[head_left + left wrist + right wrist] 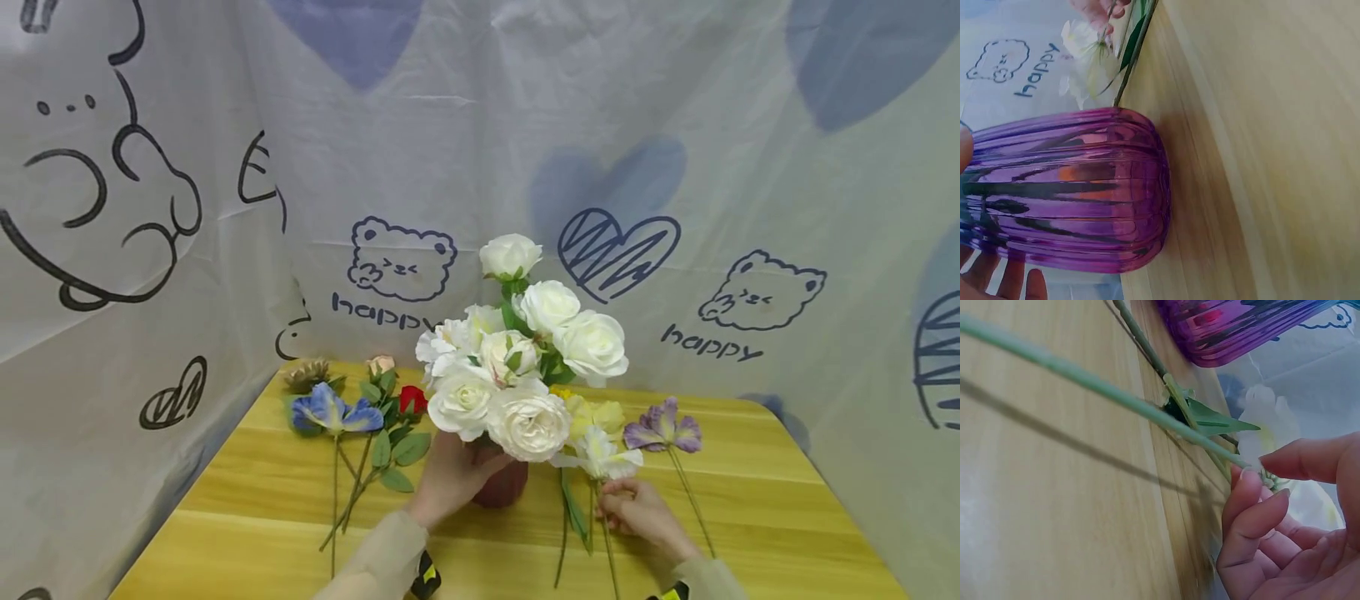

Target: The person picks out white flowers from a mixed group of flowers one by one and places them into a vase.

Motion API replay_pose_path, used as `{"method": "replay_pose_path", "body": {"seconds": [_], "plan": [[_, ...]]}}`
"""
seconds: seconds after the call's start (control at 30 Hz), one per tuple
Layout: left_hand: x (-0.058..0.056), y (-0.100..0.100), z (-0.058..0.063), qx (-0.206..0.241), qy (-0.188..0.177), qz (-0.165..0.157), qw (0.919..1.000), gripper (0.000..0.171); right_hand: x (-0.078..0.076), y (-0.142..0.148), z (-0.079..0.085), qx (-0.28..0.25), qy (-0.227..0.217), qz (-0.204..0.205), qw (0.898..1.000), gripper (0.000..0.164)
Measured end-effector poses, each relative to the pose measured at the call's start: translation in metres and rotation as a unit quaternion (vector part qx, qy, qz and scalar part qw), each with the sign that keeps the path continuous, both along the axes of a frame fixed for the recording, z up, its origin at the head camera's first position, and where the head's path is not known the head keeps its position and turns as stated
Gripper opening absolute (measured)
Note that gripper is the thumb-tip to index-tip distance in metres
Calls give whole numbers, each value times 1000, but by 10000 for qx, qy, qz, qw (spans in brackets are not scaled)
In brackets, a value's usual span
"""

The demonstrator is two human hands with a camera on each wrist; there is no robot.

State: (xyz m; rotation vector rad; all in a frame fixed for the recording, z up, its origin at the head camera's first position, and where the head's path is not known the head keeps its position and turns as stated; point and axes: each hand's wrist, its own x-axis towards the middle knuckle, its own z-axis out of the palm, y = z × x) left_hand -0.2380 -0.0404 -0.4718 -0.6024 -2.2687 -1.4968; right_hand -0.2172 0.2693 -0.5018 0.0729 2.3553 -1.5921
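My left hand (448,477) holds a ribbed, see-through purple-pink vase (1079,194) round its upper part, thumb on one side and fingers on the other. The vase stands upright on the table, with dark stems showing through its wall. A full bunch of white roses (531,421) rises from it and hides its mouth. To the right of the vase, my right hand (641,512) pinches the green stem (1097,394) of a white iris-like flower (603,457) just below the bloom. That stem is slightly raised over the wood, casting a shadow.
Right of the vase lie a yellow flower (596,415) and, farther over, a purple flower (663,429). On the left are a blue flower (333,412), a red rose (412,400), a pale pink rose (380,364) and a brownish bloom (306,375). A printed curtain (465,167) stands behind the wooden table (247,500).
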Motion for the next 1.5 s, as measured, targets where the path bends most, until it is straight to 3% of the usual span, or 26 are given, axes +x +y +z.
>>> {"method": "replay_pose_path", "body": {"seconds": [0.17,0.33,0.47,0.67,0.83,1.0,1.17,1.33,1.43,1.5], "plan": [[3,0,-2,312,66,-289,9991,78,2,3,2,-117,-61,35,9999,24],[10,-13,-3,70,-135,-136,9998,77,4,6,5,-328,-51,-8,9994,23],[14,-22,-3,-101,-303,-120,9994,65,7,9,12,-667,55,-167,9976,22],[18,-33,-3,-28,-1005,-160,9948,58,9,3,36,-505,542,-946,9928,19],[20,-40,-3,344,-1631,-434,9850,53,14,-9,67,-622,1451,-1470,9765,15],[25,-46,-5,606,-1725,-743,9803,45,22,-24,96,-930,2658,-1619,9458,11],[32,-53,-6,559,-1542,-801,9832,45,30,-42,122,-1404,3654,-1770,9030,13],[34,-58,-6,423,-1458,-682,9861,44,38,-56,141,-2263,4615,-1380,8466,9],[35,-60,-5,379,-1535,-626,9854,45,43,-64,150,-2643,5066,-1222,8115,20],[35,-60,-5,359,-1563,-620,9851,44,44,-69,155,-2860,5426,-1132,7816,27]]}}
